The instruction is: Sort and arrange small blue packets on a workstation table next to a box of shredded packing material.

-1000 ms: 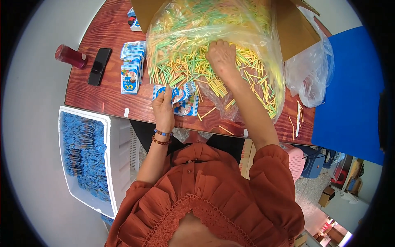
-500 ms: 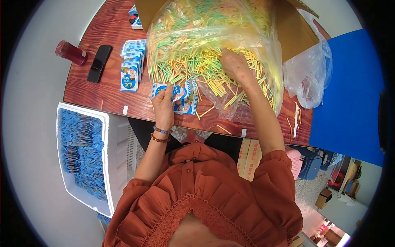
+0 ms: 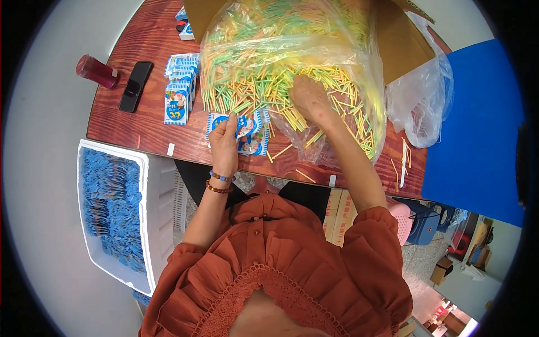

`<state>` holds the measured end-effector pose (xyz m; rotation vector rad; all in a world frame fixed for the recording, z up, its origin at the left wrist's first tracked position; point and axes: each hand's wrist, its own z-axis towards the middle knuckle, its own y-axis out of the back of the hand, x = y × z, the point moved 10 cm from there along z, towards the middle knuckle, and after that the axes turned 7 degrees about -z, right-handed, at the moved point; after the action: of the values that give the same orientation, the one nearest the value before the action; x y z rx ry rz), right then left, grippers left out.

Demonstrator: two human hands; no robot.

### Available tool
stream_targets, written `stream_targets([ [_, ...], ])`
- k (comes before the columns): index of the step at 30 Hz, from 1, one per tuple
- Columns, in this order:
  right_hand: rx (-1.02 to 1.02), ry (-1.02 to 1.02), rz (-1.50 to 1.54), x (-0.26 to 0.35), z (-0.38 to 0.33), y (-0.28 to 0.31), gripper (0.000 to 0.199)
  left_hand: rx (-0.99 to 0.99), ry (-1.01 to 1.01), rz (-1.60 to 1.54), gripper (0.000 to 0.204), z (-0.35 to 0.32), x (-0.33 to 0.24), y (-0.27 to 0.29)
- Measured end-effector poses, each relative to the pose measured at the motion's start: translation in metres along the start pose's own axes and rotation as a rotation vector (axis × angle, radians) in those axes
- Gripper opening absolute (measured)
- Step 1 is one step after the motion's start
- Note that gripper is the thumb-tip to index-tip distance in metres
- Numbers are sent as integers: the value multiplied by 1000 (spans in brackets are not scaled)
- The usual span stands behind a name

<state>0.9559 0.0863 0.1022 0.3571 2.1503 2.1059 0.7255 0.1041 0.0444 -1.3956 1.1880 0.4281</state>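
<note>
My left hand is closed on a small blue-and-white packet near the table's front edge, the thumb lying on top of it. More packets of the same kind lie under and beside it. To the right, my right hand rests among thin yellow, orange and green sticks, which spill from a clear plastic bag. Its fingers curl down into the sticks, and what they hold is hidden. A short overlapping row of packets lies left of the bag.
A cardboard box stands around the bag. Crumpled plastic hangs at the right. A phone and a red jar are on the left. Below the table's left edge stands a white foam box of blue packets. Loose sticks lie near the front edge.
My right hand has moved a little left and toward me over the sticks. My left hand stays nearly in place with the packet.
</note>
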Motion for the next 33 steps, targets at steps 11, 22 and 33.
stream_targets([
  [11,12,-42,372,-36,-31,-9,38,-23,5,2,28,-4,-4,-17],
  [22,-33,-144,335,-55,-35,7,28,-27,22,-41,26,-5,-2,-19],
  [33,154,-191,1904,-35,-44,-28,21,41,89,-78,27,-1,11,-39],
])
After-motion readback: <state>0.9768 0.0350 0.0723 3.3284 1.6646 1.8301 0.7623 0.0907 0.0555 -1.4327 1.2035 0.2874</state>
